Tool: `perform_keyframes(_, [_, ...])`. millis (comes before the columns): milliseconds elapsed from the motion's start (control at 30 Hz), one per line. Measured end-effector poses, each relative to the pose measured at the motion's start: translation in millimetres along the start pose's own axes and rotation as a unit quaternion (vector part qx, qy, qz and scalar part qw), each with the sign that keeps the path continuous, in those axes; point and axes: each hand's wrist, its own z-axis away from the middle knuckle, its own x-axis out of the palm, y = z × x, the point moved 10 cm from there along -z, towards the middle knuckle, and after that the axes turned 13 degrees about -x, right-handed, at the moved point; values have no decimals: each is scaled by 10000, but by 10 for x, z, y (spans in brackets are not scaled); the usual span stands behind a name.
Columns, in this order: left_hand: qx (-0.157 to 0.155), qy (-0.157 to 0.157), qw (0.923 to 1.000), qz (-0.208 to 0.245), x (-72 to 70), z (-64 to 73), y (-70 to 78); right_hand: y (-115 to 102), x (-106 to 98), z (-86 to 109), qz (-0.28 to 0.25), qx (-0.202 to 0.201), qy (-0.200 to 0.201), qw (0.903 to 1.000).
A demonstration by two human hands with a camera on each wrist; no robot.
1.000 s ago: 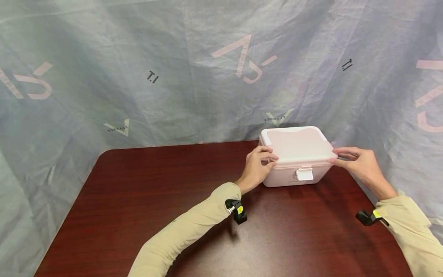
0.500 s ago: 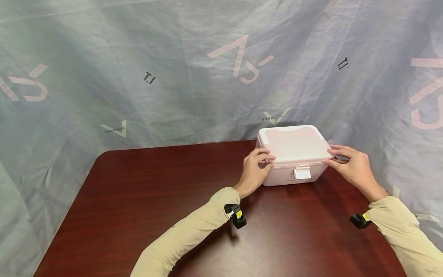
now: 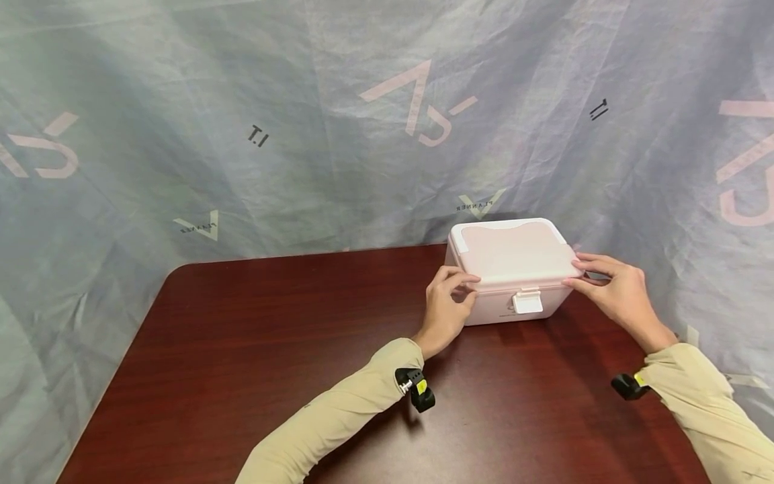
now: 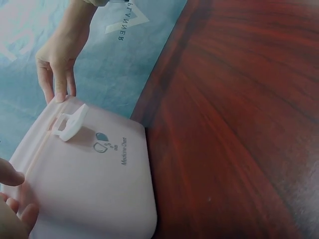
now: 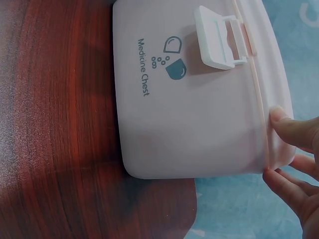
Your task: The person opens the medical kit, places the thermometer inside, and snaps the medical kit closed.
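Note:
A pale pink medicine chest [image 3: 514, 306] with pill artwork and lettering on its front stands at the back right of the table. Its lid [image 3: 514, 252] lies down on the body. The white front latch [image 3: 528, 302] is flipped outward, off the lid, and juts from the front in both wrist views. My left hand [image 3: 446, 309] holds the lid's left front corner, fingertips on top and thumb at the front seam. At the opposite front corner, my right hand [image 3: 619, 292] pinches the lid edge between thumb and fingers. Its thumb [image 5: 286, 124] presses the lid's front face.
The dark red wooden table [image 3: 290, 323] extends left and forward of the chest. A grey printed cloth [image 3: 302, 134] hangs behind the table and along its sides, close behind the chest. Each sleeve carries a black wrist mount [image 3: 422, 396].
The left hand has slid slightly toward the front at its corner, its fingers lower on the lid edge. The right hand keeps its hold. The whole view has shifted a little.

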Motion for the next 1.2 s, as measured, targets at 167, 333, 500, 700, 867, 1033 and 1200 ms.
perform_keyframes(167, [-69, 139, 9998, 86, 8, 92, -11, -1, -5, -8, -18, 29, 2, 10000])
perform_keyframes(333, [-166, 30, 9997, 171, 102, 210, -48, 3, -8, 1, 37, 22, 15, 10000])
perform_keyframes(500, [3, 57, 9996, 284, 165, 285, -60, 12, -6, 3, 46, 15, 15, 10000])
perform_keyframes(700, [323, 235, 9990, 176, 200, 336, -48, 10, -8, 9, 70, -31, 49, 10000])
perform_keyframes(867, [353, 140, 9988, 307, 268, 358, -67, 22, -9, 22, 73, -23, 55, 10000])
perform_keyframes(1033, [402, 120, 9987, 295, 337, 377, -75, 25, -13, 27, 75, -1, 61, 10000])
perform_keyframes(1200, [218, -23, 9987, 462, 425, 383, -113, 19, -9, 26, 36, 28, 76, 10000])
